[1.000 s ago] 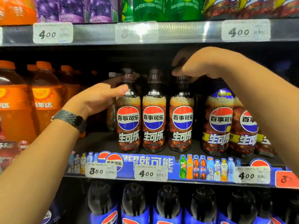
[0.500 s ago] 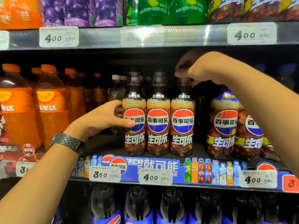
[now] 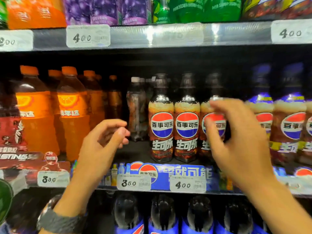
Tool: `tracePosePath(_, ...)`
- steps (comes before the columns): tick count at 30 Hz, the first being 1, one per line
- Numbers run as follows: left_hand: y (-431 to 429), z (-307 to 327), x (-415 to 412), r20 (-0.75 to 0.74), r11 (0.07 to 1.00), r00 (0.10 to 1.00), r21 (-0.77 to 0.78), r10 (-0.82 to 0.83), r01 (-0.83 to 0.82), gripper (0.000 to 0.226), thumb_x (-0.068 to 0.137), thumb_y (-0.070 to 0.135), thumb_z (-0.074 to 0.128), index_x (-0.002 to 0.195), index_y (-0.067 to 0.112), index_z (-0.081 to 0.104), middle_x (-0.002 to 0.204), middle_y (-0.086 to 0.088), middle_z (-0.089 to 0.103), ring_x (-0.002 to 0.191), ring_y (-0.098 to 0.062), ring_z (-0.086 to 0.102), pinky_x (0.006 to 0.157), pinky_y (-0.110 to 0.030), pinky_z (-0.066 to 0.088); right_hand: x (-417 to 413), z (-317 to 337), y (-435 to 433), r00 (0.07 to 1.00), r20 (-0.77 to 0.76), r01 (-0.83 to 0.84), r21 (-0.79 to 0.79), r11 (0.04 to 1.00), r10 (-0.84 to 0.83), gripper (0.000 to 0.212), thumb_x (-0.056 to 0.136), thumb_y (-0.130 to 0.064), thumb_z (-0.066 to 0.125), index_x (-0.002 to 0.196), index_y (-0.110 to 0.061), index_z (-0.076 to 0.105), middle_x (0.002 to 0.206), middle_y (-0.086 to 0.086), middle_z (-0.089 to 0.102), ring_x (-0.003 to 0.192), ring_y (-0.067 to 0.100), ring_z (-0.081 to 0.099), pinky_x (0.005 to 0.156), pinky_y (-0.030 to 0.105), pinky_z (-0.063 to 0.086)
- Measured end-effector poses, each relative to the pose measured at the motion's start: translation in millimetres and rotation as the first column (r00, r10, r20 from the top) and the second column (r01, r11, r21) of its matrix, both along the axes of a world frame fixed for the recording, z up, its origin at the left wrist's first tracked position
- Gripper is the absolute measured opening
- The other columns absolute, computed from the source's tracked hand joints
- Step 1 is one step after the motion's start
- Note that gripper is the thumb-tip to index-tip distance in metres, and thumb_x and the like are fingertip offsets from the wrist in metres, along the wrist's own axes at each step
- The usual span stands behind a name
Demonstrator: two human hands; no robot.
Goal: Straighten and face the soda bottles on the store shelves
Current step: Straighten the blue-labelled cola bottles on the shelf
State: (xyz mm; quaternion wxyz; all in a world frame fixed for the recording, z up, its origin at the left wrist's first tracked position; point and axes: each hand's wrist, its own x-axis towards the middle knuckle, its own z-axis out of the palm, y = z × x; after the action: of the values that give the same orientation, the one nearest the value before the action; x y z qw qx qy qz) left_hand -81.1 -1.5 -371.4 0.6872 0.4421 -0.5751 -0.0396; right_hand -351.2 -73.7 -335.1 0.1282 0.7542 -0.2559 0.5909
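Store shelves fill the whole view, and the middle shelf (image 3: 135,154) is dark, with a blue printed strip along its front edge. On its left side stand big orange soda bottles (image 3: 72,115) in rows. On its right side stand wide cola bottles (image 3: 290,124) with purple tops, their labels to the front. Below, on the lowest shelf, dark bottles with blue labels (image 3: 162,211) stand in a line.

Both forearms come up from the bottom of the view. The left hand (image 3: 104,141) is in the air in front of the shelf, near a clear-walled bottle (image 3: 135,108) that stands further back. Its fingers are loosely curled and it holds nothing. The right hand (image 3: 236,137) is blurred. Its fingers are half bent like a claw in front of the third small cola bottle (image 3: 203,149), and I cannot tell if they touch it.

Three small cola bottles stand upright side by side at the front edge, between the two hands. The first small cola bottle (image 3: 161,122) and the second small cola bottle (image 3: 186,122) show their round logo straight forward.

Under them hang a price tag "3.50" (image 3: 133,183) and a price tag "4.00" (image 3: 187,184). A dark watch (image 3: 59,220) is on the left wrist.
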Motion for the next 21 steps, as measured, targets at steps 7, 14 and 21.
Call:
tracePosePath(7,39,-51,5,-0.145,0.987,0.977,0.006,0.158,-0.159,0.011,0.087,0.022,0.059,0.095,0.023,0.067,0.083,-0.007,0.07,0.07,-0.016,0.065,0.066,-0.018,0.051,67,-83,30,0.955,0.095,-0.296,0.379,0.877,0.282,0.03,0.085,-0.031,0.061,0.115,-0.03,0.059,0.108,-0.027,0.056,0.097,-0.014,0.052,0.083,-0.004,0.031)
tracePosePath(14,71,-47,35,-0.071,0.923,0.92,0.036,0.385,-0.384,0.011,0.089,0.021,0.065,0.095,0.03,0.067,0.087,0.005,0.07,0.077,-0.01,0.067,0.071,-0.013,0.049,138,-72,34,0.885,0.055,-0.436,0.445,0.782,0.462,0.028,0.085,-0.038,0.059,0.113,-0.038,0.055,0.103,-0.024,0.057,0.099,-0.006,0.055,0.082,0.006,0.04)
tracePosePath(21,105,-20,87,0.151,0.791,0.779,-0.041,0.609,-0.61,0.021,0.085,0.033,0.064,0.105,0.037,0.059,0.094,0.019,0.066,0.087,-0.003,0.065,0.076,-0.008,0.045,220,-60,41,0.872,0.022,-0.428,0.517,0.741,0.489,0.06,0.074,-0.063,0.055,0.128,-0.04,0.045,0.111,-0.028,0.054,0.102,-0.005,0.053,0.085,0.015,0.046)
